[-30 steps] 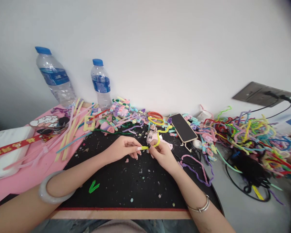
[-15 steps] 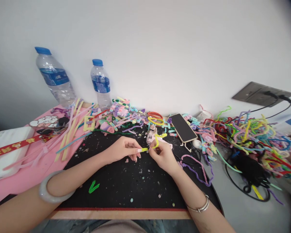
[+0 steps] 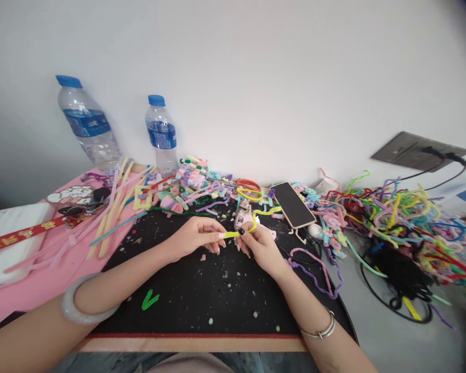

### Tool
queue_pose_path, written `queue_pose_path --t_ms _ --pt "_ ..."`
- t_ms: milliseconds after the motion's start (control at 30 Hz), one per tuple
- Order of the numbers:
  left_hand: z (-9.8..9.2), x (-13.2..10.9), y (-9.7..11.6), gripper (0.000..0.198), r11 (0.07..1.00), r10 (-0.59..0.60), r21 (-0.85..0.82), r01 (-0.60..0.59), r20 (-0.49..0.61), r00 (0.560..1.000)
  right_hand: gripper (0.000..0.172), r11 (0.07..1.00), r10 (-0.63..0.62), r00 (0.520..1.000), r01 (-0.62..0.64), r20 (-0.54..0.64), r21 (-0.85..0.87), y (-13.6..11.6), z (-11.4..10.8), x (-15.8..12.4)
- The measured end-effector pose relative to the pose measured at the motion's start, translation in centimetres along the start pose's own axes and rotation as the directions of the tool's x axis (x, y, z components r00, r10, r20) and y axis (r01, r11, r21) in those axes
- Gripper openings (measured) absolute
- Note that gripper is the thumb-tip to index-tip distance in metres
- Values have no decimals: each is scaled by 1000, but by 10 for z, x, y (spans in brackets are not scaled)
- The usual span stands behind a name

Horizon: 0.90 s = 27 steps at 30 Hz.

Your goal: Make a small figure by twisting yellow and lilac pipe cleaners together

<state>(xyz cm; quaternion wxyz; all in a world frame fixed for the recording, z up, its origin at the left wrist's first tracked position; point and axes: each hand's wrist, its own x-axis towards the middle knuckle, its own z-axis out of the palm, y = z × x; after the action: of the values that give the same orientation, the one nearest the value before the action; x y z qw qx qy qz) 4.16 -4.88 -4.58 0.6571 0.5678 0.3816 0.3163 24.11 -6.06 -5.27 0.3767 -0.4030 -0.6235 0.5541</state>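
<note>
Best room: mat (image 3: 225, 290) between the forearms (image 3: 140, 277), from the hands (image 3: 196, 239) to the near edge. Only crumbs and the green V (image 3: 150, 299) there, low enough to pass over. Yellow stem (image 3: 232, 234) bridges the gap between hands, so no straight pass through. Beyond them, pink item (image 3: 242, 216), phone (image 3: 294, 204) and heap (image 3: 196, 178) block a low path; wall (image 3: 256, 93) behind. Left rear: two upright bottles (image 3: 161, 133). Right: pink-purple loop (image 3: 336, 294) near the forearm, then tangle (image 3: 396, 212) and black cables (image 3: 402, 272), snag-prone. Open air above the heap.

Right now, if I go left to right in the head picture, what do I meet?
White box → leaning bottle → second bottle → left hand → right hand → phone → wall socket plate.
</note>
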Motion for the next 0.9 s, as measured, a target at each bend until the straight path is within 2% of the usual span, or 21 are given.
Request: queue_pose_path --t_ms 300,467,633,900 --pt "0 1 -2 23 1000 -12 -13 12 8 1000 31 999 10 1000 -11 25 38 3 -1 1" --pt "1 0 -2 20 1000 -30 4 30 19 999 27 1000 0 999 1 48 -16 -1 -1 -1" --pt "1 -1 -1 18 999 -53 -2 53 38 998 25 997 50 998 -48 39 -62 -3 1 -2" --pt "2 -1 1 16 1000 -14 -27 15 64 998 25 995 62 997 -64 34 70 -2 2 -1"
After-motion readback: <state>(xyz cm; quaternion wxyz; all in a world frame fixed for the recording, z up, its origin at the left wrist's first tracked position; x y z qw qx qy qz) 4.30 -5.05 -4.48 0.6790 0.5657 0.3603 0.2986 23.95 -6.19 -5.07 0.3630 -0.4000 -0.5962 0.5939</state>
